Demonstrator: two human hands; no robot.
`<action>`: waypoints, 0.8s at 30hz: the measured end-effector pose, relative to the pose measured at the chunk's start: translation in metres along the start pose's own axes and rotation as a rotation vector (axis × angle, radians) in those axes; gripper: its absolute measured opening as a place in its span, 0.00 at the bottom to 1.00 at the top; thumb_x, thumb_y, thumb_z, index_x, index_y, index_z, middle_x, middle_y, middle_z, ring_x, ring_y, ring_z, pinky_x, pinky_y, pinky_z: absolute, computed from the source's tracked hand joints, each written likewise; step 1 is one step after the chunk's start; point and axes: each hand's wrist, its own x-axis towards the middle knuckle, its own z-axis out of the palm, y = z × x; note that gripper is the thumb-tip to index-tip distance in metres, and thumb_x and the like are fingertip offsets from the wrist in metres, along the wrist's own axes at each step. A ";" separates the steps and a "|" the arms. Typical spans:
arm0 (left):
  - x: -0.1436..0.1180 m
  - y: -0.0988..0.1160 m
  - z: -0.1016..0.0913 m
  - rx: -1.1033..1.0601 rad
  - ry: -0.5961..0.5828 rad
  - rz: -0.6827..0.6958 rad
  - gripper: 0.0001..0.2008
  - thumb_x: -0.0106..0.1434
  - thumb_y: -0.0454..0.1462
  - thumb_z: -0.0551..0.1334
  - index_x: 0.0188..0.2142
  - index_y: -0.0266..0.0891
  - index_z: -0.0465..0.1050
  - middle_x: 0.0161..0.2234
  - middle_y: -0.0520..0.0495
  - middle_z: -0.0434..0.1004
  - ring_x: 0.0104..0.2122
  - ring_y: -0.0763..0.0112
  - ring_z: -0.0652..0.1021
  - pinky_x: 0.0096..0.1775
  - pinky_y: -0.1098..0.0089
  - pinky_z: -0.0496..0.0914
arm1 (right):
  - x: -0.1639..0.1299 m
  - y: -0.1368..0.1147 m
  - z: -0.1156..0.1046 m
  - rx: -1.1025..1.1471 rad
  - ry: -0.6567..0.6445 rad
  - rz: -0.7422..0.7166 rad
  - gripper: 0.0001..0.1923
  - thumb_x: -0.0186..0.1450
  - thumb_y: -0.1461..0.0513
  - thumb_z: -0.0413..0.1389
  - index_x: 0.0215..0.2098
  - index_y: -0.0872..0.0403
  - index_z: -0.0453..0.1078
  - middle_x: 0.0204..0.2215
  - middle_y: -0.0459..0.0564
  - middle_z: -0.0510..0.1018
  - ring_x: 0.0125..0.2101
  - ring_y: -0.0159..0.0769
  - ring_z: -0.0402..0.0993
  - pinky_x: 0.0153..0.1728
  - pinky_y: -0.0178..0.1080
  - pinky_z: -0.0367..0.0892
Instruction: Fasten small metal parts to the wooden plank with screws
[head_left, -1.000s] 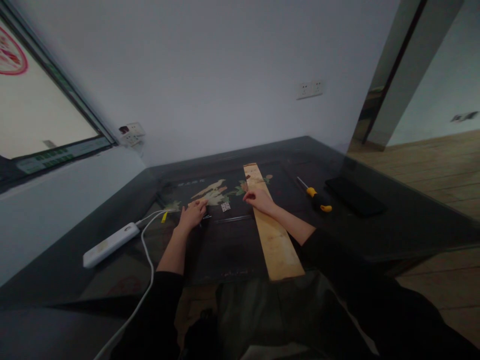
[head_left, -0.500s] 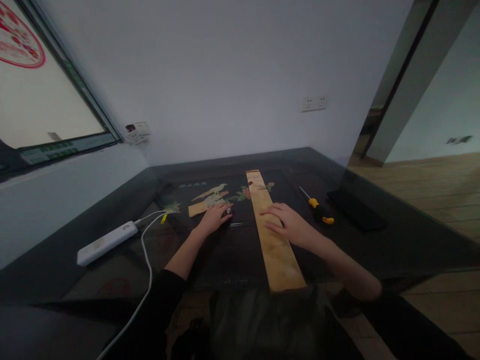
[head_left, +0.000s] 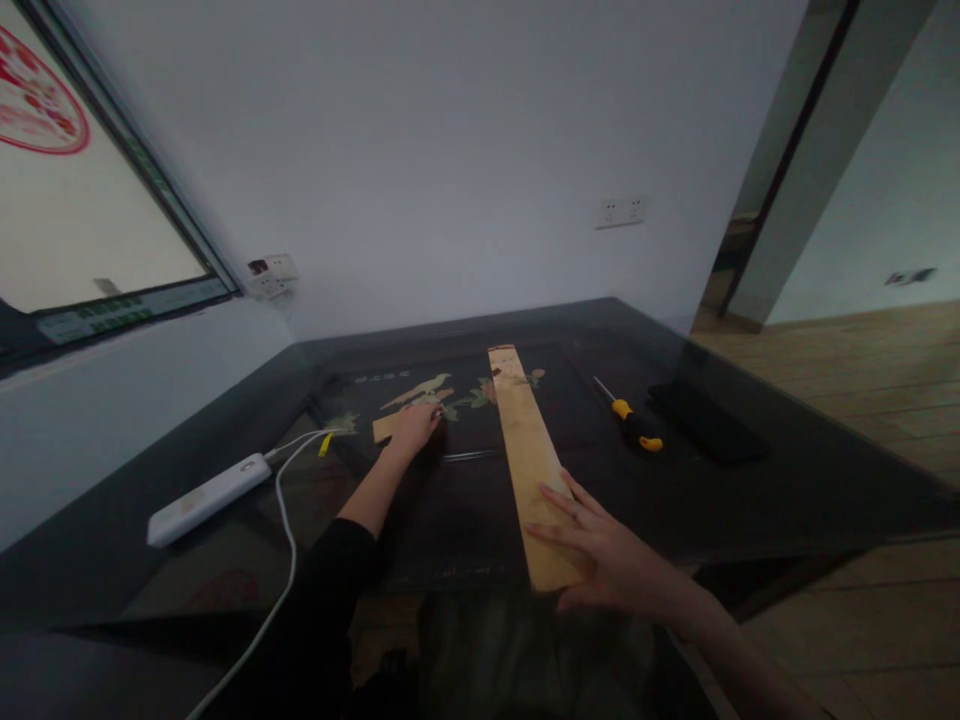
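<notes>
A long, narrow wooden board (head_left: 520, 425) lies lengthwise on the dark table, its close end at the front edge. My right hand (head_left: 592, 535) grips that end, with fingers across the top and the thumb at the edge. Farther left, my left hand (head_left: 415, 428) is closed around something small and dark with a shiny spot, too small to name. Just beside it rests a short wooden piece (head_left: 384, 428), partly covered by the hand.
Right of the board lie a yellow-and-black screwdriver (head_left: 628, 418) and a flat black object (head_left: 709, 420). A white power strip (head_left: 210, 498) with a white cable (head_left: 291, 545) occupies the left side. The dark table (head_left: 450, 510) has a bird-and-flower picture on its top.
My right hand has slid from the board's middle to its close end. My left hand has shifted slightly left, toward the short wooden piece. The view has moved a little.
</notes>
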 end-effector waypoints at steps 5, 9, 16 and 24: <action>0.015 -0.017 0.008 0.034 0.012 -0.125 0.17 0.67 0.37 0.53 0.50 0.42 0.76 0.46 0.39 0.80 0.46 0.57 0.79 0.50 0.58 0.69 | 0.009 -0.004 0.008 0.023 0.039 -0.052 0.39 0.50 0.46 0.68 0.59 0.43 0.69 0.69 0.54 0.52 0.69 0.59 0.29 0.64 0.63 0.45; 0.021 -0.034 0.014 0.058 0.010 -0.162 0.19 0.67 0.36 0.50 0.53 0.44 0.73 0.50 0.39 0.78 0.49 0.59 0.78 0.55 0.56 0.66 | 0.023 -0.010 0.020 0.030 0.081 -0.066 0.39 0.51 0.45 0.67 0.59 0.44 0.69 0.68 0.55 0.53 0.69 0.60 0.32 0.64 0.64 0.44; 0.026 -0.055 0.016 0.012 -0.104 -0.182 0.23 0.67 0.35 0.49 0.60 0.43 0.66 0.56 0.36 0.72 0.55 0.49 0.74 0.56 0.46 0.63 | 0.048 -0.028 0.029 0.056 0.082 -0.087 0.39 0.53 0.44 0.65 0.60 0.47 0.68 0.68 0.58 0.53 0.69 0.56 0.37 0.66 0.59 0.39; 0.030 -0.068 0.021 -0.073 -0.097 -0.143 0.22 0.66 0.37 0.50 0.59 0.39 0.65 0.56 0.30 0.71 0.52 0.48 0.76 0.52 0.45 0.67 | 0.078 -0.045 0.035 0.035 0.069 -0.158 0.39 0.54 0.45 0.65 0.59 0.51 0.69 0.65 0.63 0.60 0.67 0.49 0.48 0.67 0.54 0.32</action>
